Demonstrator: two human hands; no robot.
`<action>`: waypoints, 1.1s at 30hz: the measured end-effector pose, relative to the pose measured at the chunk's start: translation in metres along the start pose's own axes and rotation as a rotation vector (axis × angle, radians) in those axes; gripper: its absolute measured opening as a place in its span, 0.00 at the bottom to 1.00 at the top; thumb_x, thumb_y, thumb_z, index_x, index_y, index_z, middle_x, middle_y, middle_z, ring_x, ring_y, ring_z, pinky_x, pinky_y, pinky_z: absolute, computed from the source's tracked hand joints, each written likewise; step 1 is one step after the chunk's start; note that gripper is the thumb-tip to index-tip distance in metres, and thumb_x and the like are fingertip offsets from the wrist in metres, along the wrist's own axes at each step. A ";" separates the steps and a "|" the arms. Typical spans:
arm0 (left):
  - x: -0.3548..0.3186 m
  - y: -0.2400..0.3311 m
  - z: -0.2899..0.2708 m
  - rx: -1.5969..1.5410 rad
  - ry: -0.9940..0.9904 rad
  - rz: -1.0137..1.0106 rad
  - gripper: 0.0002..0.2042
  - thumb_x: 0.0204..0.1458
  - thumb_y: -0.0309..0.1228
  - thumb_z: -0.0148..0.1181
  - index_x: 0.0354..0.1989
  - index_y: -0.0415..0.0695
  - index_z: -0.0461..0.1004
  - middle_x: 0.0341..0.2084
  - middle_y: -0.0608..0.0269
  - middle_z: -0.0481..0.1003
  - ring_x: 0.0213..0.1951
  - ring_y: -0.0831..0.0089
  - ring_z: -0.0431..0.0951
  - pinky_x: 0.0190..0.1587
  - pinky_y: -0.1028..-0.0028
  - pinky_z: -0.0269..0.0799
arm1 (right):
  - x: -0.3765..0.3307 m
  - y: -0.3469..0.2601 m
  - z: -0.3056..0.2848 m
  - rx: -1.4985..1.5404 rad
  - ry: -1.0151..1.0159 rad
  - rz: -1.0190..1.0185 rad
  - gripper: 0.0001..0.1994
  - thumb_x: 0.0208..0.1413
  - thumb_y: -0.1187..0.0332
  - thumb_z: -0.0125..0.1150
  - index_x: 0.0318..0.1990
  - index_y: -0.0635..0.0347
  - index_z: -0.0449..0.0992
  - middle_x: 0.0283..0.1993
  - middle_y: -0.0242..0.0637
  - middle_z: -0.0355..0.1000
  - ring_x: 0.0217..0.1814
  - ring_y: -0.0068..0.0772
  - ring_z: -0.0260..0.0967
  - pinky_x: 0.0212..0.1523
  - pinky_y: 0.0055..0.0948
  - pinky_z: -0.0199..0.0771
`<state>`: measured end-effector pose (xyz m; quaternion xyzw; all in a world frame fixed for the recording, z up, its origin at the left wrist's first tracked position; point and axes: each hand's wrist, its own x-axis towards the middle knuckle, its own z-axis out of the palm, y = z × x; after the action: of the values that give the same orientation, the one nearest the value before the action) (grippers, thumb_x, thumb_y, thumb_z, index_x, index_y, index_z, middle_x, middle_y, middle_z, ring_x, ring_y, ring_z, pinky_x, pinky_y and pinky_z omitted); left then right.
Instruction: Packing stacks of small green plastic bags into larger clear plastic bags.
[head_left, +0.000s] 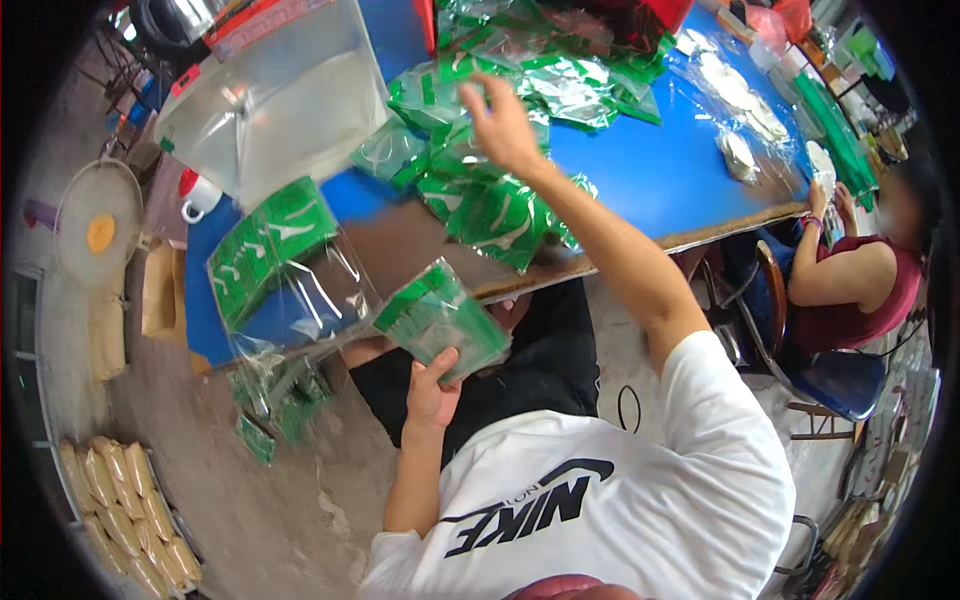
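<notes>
My left hand (432,392) grips a small stack of flat green-and-clear plastic packets (440,318) in front of my lap, thumb on top. Over the table, my right hand (502,125) is stretched out with its fingers apart, holding nothing that I can see. Beneath and beside it lies a loose heap of shiny green-and-clear packets (490,212), reaching to the table's near edge. To the left, a large clear plastic bag (345,285) hangs over the edge near my left hand, with a row of green packets (275,240) at its upper end.
A translucent plastic bin (300,125) stands at the back left of the blue table (620,180), near a red-and-white mug (203,197). White flat pieces (735,90) lie at the right. A co-worker (850,275) sits there. A round fan (100,210) and stacked tan packages (125,500) are at left.
</notes>
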<state>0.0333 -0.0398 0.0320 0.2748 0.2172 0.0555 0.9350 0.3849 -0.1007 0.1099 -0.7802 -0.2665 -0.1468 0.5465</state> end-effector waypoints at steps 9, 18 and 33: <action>-0.001 0.007 -0.011 0.035 -0.004 0.010 0.23 0.51 0.23 0.65 0.57 0.41 0.69 0.49 0.64 0.75 0.52 0.70 0.76 0.58 0.67 0.70 | -0.173 -0.042 -0.089 -0.684 -0.457 -0.501 0.29 0.55 0.53 0.66 0.57 0.65 0.71 0.62 0.51 0.68 0.68 0.50 0.63 0.63 0.48 0.65; 0.002 -0.002 -0.004 -0.149 -0.205 -0.032 0.25 0.50 0.27 0.68 0.58 0.45 0.69 0.52 0.65 0.75 0.55 0.66 0.76 0.59 0.63 0.71 | -0.219 -0.080 -0.071 0.810 -0.236 0.521 0.10 0.67 0.73 0.53 0.53 0.62 0.71 0.42 0.31 0.75 0.40 0.16 0.71 0.40 0.17 0.71; -0.006 -0.002 -0.029 -0.163 -0.135 -0.128 0.26 0.49 0.24 0.66 0.59 0.41 0.68 0.53 0.61 0.75 0.55 0.62 0.75 0.58 0.62 0.72 | -0.193 -0.004 -0.125 -0.510 -0.481 -0.424 0.30 0.51 0.62 0.69 0.63 0.57 0.69 0.66 0.42 0.65 0.70 0.46 0.59 0.69 0.49 0.57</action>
<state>0.0154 -0.0291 0.0110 0.1868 0.1658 -0.0054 0.9683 0.2332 -0.2654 0.0574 -0.8306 -0.4967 -0.1309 0.2151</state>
